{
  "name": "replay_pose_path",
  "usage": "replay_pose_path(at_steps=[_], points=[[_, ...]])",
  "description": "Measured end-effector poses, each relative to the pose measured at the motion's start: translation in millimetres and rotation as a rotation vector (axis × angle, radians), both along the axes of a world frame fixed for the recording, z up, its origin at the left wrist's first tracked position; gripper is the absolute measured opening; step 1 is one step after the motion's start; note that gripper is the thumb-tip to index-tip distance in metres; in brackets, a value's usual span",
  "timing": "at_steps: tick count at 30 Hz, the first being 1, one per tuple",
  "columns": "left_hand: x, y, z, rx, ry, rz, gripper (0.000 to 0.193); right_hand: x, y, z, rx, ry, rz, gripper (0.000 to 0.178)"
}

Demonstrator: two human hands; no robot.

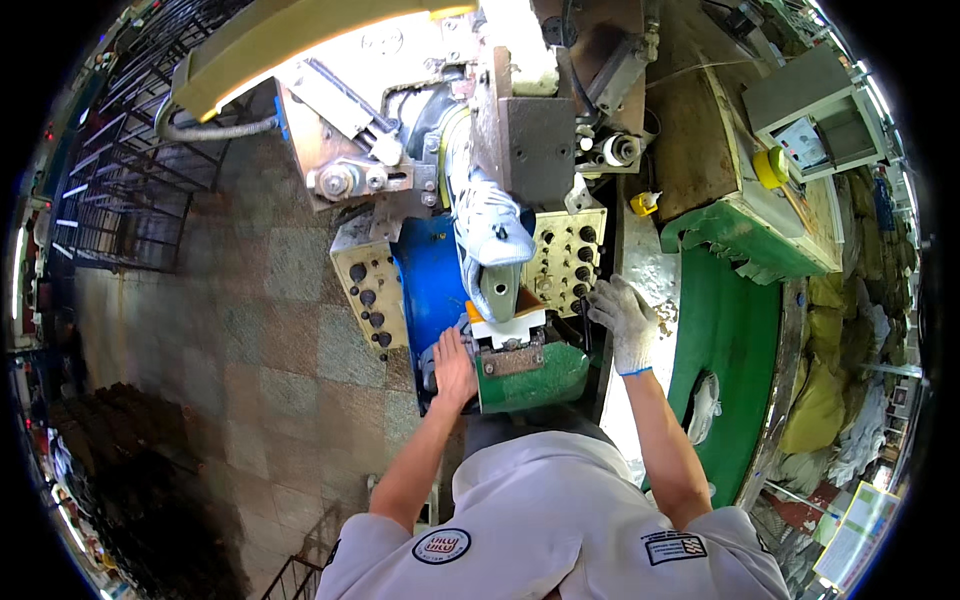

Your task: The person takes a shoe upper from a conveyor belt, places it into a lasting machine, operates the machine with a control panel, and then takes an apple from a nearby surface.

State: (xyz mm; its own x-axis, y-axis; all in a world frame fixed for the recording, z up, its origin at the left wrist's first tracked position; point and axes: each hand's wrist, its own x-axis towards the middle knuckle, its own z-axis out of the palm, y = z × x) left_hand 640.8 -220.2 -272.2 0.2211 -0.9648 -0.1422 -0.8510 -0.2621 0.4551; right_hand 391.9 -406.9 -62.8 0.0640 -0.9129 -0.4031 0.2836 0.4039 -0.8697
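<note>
Presently, the pale grey shoe (492, 225) is in the middle of your machine, with its toe toward you, and above a metal support (500, 292). Neither of your hands is touching this shoe. In front of the support lies a white piece (512, 330), and below it is the curved green housing (535, 382).

Your left hand (455, 372), which is bare, is at the left side of this housing, with the fingers almost straight. A grey object (430, 370) is just beside it, but I cannot tell if you have hold of it. Your right hand (622, 322) wears a pale glove; its fingers are spread loosely near the right button panel (570, 255), and I see nothing in its grasp.

To my judgement, the main danger is for your left fingers: if the mechanism moved while they are so near, they could be pinched. A careless brush of the glove could press a wrong button. The shoe could also be marked or twisted, if it is not sitting straight.

Farther out, to your right, another pale shoe (704, 408) lies on the green belt (725, 340), and beyond the panel is a bench (695, 140) with a yellow roll (771, 168).
</note>
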Motion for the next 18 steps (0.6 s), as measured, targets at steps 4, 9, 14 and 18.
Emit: replay_pose_path(at_steps=[4,9,14,18], points=[[-2.0,-25.9,-10.2,-0.009,-0.058,0.049,0.087,-4.4,0.4,-2.5,0.008,0.028,0.061,0.063],[17.4,-40.0,-23.1,0.227,0.086,0.129,0.073,17.3,-5.2,17.8,-0.019,0.016,0.167,0.062],[50.4,-17.9,112.2,0.325,0.251,0.439,0.067,-12.3,-0.9,24.7,-0.041,-0.091,0.2,0.064],[80.8,29.7,257.0,0.112,0.837,0.701,0.051,-10.9,21.0,50.8,-0.072,-0.152,0.274,0.069]])
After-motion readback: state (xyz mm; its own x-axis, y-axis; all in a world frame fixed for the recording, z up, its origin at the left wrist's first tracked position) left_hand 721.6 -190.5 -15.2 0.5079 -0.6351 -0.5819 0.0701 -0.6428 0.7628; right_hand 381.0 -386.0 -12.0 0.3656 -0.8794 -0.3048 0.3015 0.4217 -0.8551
